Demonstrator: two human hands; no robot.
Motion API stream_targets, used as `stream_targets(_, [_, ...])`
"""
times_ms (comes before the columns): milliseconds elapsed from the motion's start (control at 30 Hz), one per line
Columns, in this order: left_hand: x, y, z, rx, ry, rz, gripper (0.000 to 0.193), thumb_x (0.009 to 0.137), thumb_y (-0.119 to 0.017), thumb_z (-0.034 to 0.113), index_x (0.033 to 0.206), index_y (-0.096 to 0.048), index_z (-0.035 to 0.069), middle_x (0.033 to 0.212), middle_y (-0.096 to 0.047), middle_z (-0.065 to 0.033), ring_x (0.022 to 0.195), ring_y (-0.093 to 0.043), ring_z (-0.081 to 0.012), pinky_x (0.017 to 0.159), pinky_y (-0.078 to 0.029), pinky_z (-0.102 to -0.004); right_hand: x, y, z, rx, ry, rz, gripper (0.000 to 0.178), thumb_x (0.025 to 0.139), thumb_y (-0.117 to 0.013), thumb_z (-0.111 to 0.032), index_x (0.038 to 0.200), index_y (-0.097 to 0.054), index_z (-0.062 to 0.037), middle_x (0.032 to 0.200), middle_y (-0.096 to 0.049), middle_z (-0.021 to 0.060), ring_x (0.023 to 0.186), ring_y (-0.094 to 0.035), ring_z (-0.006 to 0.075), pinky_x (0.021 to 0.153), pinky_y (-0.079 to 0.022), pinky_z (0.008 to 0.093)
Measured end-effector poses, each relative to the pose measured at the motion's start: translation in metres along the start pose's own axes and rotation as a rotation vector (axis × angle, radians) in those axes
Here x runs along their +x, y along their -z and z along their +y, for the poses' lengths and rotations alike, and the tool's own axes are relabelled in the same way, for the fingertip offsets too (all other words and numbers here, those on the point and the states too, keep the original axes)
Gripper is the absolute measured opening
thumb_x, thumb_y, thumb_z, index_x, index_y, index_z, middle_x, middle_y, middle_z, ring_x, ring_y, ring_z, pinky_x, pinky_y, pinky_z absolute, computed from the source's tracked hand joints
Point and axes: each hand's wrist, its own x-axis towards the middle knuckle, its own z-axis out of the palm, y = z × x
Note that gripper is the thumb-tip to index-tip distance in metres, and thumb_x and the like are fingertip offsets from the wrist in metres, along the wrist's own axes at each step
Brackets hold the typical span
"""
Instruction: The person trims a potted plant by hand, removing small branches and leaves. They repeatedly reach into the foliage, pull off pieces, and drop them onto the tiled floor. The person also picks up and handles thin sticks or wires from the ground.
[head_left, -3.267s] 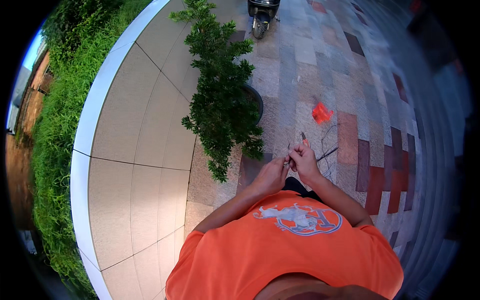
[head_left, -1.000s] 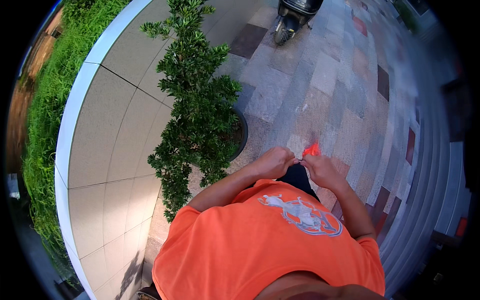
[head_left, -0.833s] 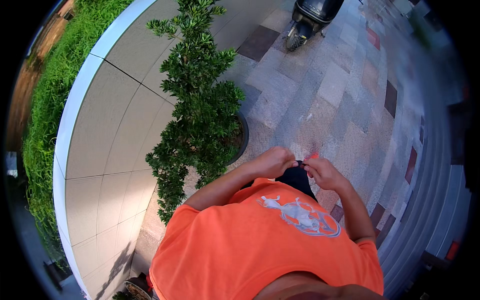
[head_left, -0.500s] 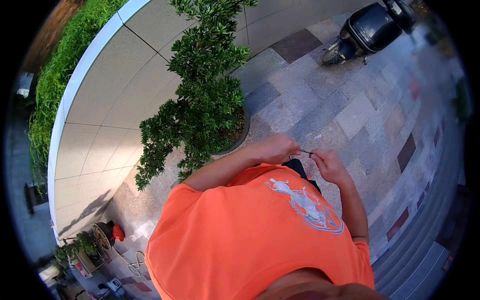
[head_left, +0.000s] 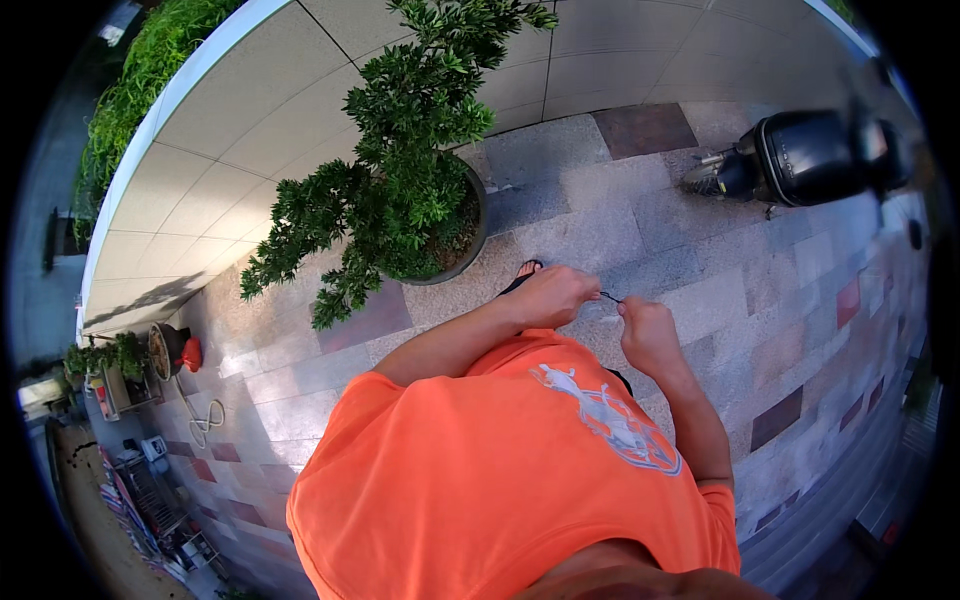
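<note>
A short, thin dark strand (head_left: pixel 610 296), like a cord or wire, stretches between my two hands in front of my orange shirt. My left hand (head_left: pixel 563 296) is closed on its left end, the back of the hand turned up. The fingers of my right hand (head_left: pixel 648 332) pinch the other end. What else may lie inside either closed hand is hidden. My sandalled foot (head_left: pixel 528 268) shows just beyond my left hand.
A potted tree (head_left: pixel 415 205) stands ahead to the left, against a pale tiled wall (head_left: pixel 240 120). A black scooter (head_left: pixel 815 160) is parked at the far right on stone paving (head_left: pixel 600 215). Far left are a hose (head_left: pixel 205 425), a planter (head_left: pixel 160 352) and a red object (head_left: pixel 191 352).
The whole view has swung: the potted tree sits lower and the scooter farther right and lower. My foot has come into sight. Both hands keep the strand between them.
</note>
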Motion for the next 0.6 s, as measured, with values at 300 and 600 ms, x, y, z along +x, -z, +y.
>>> stream_targets(300, [0.089,0.026,-0.031,-0.164,0.147,0.115,0.025,0.089,-0.064,0.022,0.104,-0.064,0.002,0.083,-0.068,-0.0163,0.072,-0.066,-0.0313,0.066,-0.051,-0.0408,0.099,0.067,0.061,0.038,0.059,-0.180,0.014,0.091,-0.054,-0.012,0.086,-0.061,-0.0006,0.069,-0.061,0.0236,0.065,-0.060,0.0453,0.060,-0.045,0.0525])
stream_targets(600, [0.176,0.080,-0.107,-0.823,0.579,0.806,0.038,0.095,-0.062,0.028,0.117,-0.058,-0.002,0.095,-0.066,-0.0079,0.078,-0.059,-0.0130,0.070,-0.050,-0.0282,0.210,0.148,0.151,0.703,-0.194,-0.298,0.017,0.099,-0.048,-0.012,0.098,-0.060,-0.0008,0.060,-0.052,0.0003,0.054,-0.048,0.0058,0.051,-0.039,0.0239])
